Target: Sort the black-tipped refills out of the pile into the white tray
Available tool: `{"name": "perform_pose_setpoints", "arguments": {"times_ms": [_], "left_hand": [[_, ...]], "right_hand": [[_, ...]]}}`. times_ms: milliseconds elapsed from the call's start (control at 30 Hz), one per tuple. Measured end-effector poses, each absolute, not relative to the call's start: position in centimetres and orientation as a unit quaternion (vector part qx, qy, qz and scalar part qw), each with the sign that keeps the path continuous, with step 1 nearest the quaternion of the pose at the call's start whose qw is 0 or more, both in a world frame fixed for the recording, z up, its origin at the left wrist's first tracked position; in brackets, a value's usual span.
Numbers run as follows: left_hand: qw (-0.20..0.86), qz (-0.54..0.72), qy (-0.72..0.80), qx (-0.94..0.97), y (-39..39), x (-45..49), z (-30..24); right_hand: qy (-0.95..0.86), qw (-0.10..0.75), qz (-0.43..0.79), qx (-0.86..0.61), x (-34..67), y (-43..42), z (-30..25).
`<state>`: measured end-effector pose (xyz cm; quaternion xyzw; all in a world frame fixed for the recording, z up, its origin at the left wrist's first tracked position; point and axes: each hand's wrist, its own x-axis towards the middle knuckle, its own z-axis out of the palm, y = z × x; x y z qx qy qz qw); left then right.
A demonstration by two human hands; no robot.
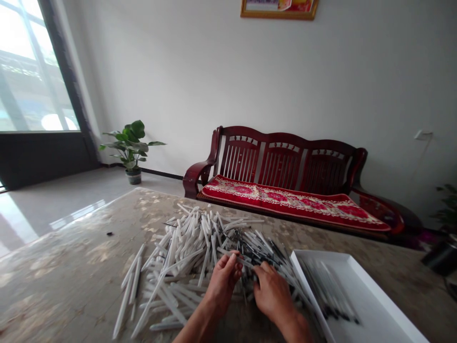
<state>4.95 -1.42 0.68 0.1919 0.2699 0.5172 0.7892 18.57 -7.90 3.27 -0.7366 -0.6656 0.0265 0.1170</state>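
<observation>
My left hand (225, 275) pinches a slim translucent white plastic tube (245, 262) between thumb and fingers, above the middle of a heap. The tube slants down towards my right hand (272, 289), whose fingers are curled closed close to its end. What the right fingers grip is hidden. Beneath and behind both hands spreads a large pile of whitish tubes (189, 243). Thin dark sticks (255, 245) lie mixed in at the pile's right side. To the right, a white open box (374, 295) holds a row of pale slim pieces with dark ends (332, 290), blurred.
The heap lies on a table with a mottled brown cover (89, 267). A small dark bit (109, 233) rests at left. Behind the table stand a red wooden bench (282, 162) and a potted plant (132, 143). A dark object (441, 257) sits at the right edge.
</observation>
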Motion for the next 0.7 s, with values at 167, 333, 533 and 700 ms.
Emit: {"name": "perform_pose_setpoints", "arguments": {"times_ms": [167, 333, 533, 700], "left_hand": [[0.759, 0.533, 0.303, 0.217, -1.8, 5.2, 0.6], [0.745, 0.542, 0.324, 0.216, -1.6, 5.2, 0.6], [0.726, 0.558, 0.342, 0.209, -1.6, 5.3, 0.5], [0.719, 0.569, 0.339, 0.208, -1.7, 5.3, 0.6]], "right_hand": [[-0.641, 0.118, 0.036, -0.758, 18.1, -7.8, 3.3], [-0.621, 0.138, 0.036, -0.771, 18.4, -7.7, 2.6], [-0.62, 0.145, 0.027, -0.77, 19.0, -7.6, 2.1], [-0.644, 0.116, 0.026, -0.756, 19.0, -7.9, 2.3]]}}
